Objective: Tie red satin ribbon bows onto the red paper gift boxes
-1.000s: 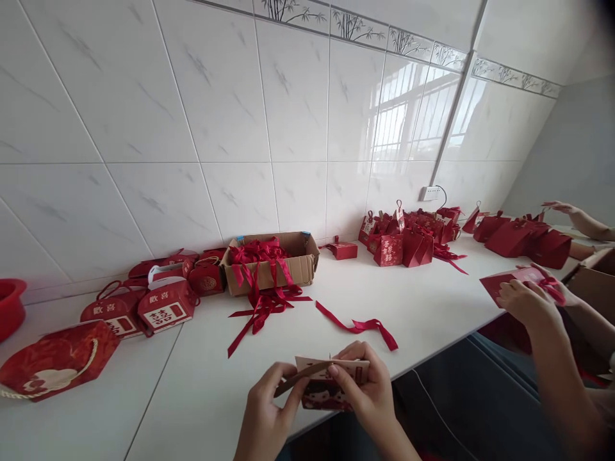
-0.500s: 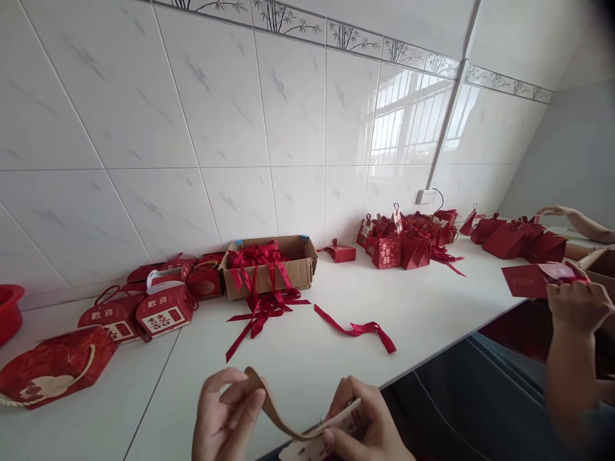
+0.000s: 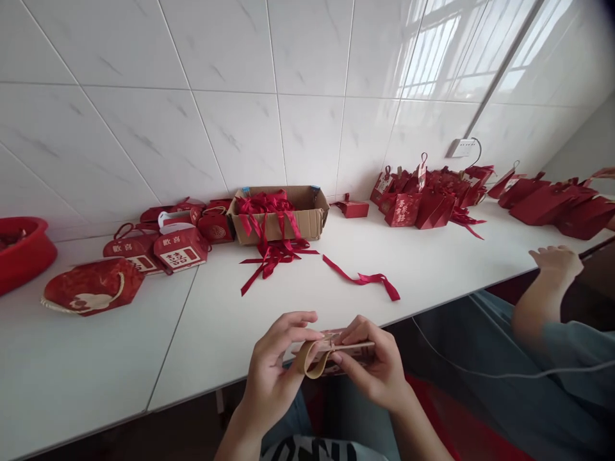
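Head view: a smooth white desk point(image 3: 115, 365) ran along a glossy tiled wall point(image 3: 230, 51). At far left sat a round red plastic basin point(image 3: 29, 259). Beside it, a glossy red packet point(image 3: 96, 291) with a pale motif and a twisted cream cord lay on the desk. Next came dome-topped red card boxes point(image 3: 180, 248) with pale lettering and looped handles, packed close together. Touching them was an oblong, open-topped carton point(image 3: 283, 228) of brown corrugated cardboard, with shiny crimson ribbons point(image 3: 262, 205) heaped inside and spilling over its front.

At the desk's near edge, the left hand point(image 3: 273, 362) had its fingers bent and closed around a flat, tan strap point(image 3: 303, 362), which curled into a soft loop. The strap met a small printed card box point(image 3: 358, 349), held between the two hands, near the wearer's lap. A single wavy ribbon point(image 3: 360, 279) lay just beyond. The right hand point(image 3: 379, 365) pinched the small box's edge, thumb against fingers.

Farther right, angular red paper boxes point(image 3: 435, 208) crowded near the wall, below a white power socket point(image 3: 462, 148). At far right, another person's hand point(image 3: 560, 261) was raised, fingers loosely spread.
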Demonstrator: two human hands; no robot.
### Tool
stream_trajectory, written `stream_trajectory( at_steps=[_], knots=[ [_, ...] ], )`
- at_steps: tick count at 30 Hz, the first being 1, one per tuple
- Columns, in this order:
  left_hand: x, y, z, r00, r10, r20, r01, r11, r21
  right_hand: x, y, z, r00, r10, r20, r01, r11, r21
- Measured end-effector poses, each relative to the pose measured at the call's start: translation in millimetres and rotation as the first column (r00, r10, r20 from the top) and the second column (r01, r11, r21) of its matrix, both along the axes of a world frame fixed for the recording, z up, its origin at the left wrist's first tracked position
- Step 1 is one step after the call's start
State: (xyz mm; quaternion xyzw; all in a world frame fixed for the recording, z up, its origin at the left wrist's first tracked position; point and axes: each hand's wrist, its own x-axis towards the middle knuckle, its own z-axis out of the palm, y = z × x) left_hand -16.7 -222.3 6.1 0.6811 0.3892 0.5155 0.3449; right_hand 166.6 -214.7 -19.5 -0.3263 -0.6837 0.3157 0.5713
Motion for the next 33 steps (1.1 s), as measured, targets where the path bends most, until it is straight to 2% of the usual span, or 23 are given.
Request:
stream_trajectory(
  at_steps=[4,11,20,24,27,33],
  knots=[
    [4,-4,-1.0,0.992,-0.054,0.114,0.070,0.987,-0.146,-2,0,-1.0,1.000,0.005,0.022,-0.006,1.000,0.025],
    [5,-3,-2.6,0.994,0.001,0.107,0.020,0.981,-0.193,-6,1,-3.5,0.999,0.029,0.013,-0.029,1.000,-0.003],
    [4,-1,-5.5,0.988,-0.045,0.146,0.080,0.968,-0.237,-8,1,-8.1,0.999,0.028,0.021,-0.027,0.998,-0.059],
    [3,-1,-10.2,0.990,-0.040,0.132,0.060,0.988,-0.145,-9,1,-9.1,1.000,0.014,0.012,-0.014,0.999,-0.051],
    [0,-2,-10.0,0.990,-0.087,0.115,0.096,0.992,-0.081,-11,0,-6.7,1.000,0.007,-0.002,-0.007,1.000,-0.020],
    [-6,-4,-3.2,0.980,-0.184,0.080,0.189,0.980,-0.060,-10,-1,-1.0,0.999,-0.017,0.045,0.010,0.990,0.142]
  ],
)
